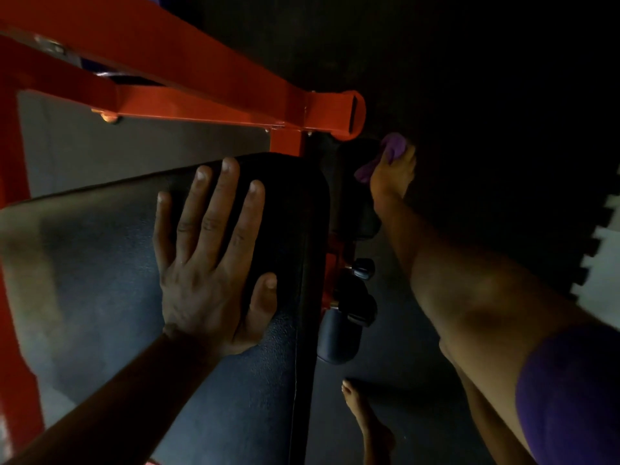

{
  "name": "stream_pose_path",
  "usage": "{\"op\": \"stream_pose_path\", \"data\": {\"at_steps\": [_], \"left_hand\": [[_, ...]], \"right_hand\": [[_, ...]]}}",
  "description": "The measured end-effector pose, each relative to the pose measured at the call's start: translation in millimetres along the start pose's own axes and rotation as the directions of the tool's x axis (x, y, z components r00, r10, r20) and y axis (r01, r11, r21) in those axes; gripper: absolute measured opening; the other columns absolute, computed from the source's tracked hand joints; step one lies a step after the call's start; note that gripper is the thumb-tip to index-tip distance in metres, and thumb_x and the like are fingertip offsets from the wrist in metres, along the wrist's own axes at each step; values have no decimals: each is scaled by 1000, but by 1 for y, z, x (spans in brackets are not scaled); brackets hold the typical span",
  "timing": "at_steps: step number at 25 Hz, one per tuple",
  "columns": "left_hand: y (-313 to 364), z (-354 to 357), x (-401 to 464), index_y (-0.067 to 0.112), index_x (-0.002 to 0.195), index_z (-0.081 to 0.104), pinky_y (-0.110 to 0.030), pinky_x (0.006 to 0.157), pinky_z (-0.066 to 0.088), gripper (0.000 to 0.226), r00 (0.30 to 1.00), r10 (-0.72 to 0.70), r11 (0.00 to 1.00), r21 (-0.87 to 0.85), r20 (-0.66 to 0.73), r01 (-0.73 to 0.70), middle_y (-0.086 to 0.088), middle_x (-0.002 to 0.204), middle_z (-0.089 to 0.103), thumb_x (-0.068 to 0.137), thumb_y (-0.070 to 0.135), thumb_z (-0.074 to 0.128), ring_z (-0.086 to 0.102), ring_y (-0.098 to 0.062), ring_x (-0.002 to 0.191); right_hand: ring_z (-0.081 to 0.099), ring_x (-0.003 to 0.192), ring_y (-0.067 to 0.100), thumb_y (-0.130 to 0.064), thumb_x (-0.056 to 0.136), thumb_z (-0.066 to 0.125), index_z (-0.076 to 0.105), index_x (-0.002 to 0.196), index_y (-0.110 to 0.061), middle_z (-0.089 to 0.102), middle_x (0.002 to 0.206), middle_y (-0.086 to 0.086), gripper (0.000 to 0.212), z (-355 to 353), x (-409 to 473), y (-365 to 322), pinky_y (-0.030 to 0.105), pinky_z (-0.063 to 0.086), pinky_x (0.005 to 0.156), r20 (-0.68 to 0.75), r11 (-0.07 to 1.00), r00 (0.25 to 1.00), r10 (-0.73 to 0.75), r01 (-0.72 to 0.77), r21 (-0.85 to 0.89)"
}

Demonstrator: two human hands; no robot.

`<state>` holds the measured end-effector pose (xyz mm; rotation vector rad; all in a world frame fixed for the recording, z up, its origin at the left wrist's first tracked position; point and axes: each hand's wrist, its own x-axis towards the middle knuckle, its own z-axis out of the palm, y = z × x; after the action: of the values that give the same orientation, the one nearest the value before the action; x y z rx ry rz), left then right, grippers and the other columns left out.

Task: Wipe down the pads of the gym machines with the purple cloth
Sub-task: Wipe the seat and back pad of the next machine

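My left hand (211,256) lies flat with spread fingers on the large black pad (110,273) of an orange-framed gym machine. My right hand (392,177) reaches far down past the pad's right edge and grips the bunched purple cloth (385,157). The cloth sits against a dark lower part of the machine, just below the orange tube end (349,114). Most of the cloth is hidden by my fingers and the gloom.
Orange frame bars (174,105) run across the top left and down the left edge. A small dark roller pad (339,337) and black adjustment knobs (364,268) hang beside the big pad. A bare foot (369,427) stands on the dark floor; interlocking mat edge (600,250) at right.
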<state>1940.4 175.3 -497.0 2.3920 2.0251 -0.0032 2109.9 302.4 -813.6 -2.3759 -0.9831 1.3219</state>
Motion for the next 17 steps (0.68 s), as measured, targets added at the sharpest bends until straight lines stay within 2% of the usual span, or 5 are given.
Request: {"op": "stream_pose_path", "data": {"at_steps": [3, 7, 12, 15, 17], "left_hand": [[0, 2, -3, 7, 158, 29, -71, 119, 20, 73, 1000, -13, 1000, -2, 9, 13, -22, 164, 27, 102, 52, 16, 21, -37, 156], [1, -3, 0, 8, 160, 25, -70, 119, 19, 74, 999, -12, 1000, 20, 33, 11, -21, 165, 26, 102, 52, 17, 19, -36, 157], [0, 1, -3, 7, 159, 27, -70, 119, 20, 73, 1000, -2, 1000, 11, 8, 2, -20, 165, 25, 102, 51, 16, 20, -36, 156], [1, 0, -3, 6, 159, 29, -71, 119, 20, 73, 1000, -8, 1000, -13, 27, 8, -21, 165, 25, 102, 51, 18, 20, -35, 157], [0, -3, -4, 6, 159, 29, -70, 119, 20, 73, 999, -23, 1000, -11, 46, 24, -21, 165, 26, 102, 51, 19, 19, -35, 157]], "right_hand": [[59, 122, 27, -39, 105, 50, 44, 146, -9, 57, 138, 14, 51, -1, -2, 17, 30, 47, 101, 136, 994, 989, -53, 39, 104], [63, 119, 29, -84, 85, 45, 44, 146, -23, 61, 134, 12, 86, 6, -40, 125, 46, 52, 102, 273, 998, 960, 54, -58, 7], [66, 98, 16, -31, 106, 48, 42, 147, -19, 66, 116, 3, 43, -12, 14, 21, 20, 53, 74, 225, 933, 973, 52, -128, 335], [67, 105, 22, -54, 101, 50, 50, 143, -18, 67, 116, 4, 55, -25, -11, 52, 24, 53, 87, 202, 990, 975, -94, 113, -85], [59, 122, 35, -54, 96, 58, 54, 140, -14, 63, 124, 9, 59, -48, -39, 86, 34, 46, 98, 422, 848, 881, -213, 382, -369]]}}
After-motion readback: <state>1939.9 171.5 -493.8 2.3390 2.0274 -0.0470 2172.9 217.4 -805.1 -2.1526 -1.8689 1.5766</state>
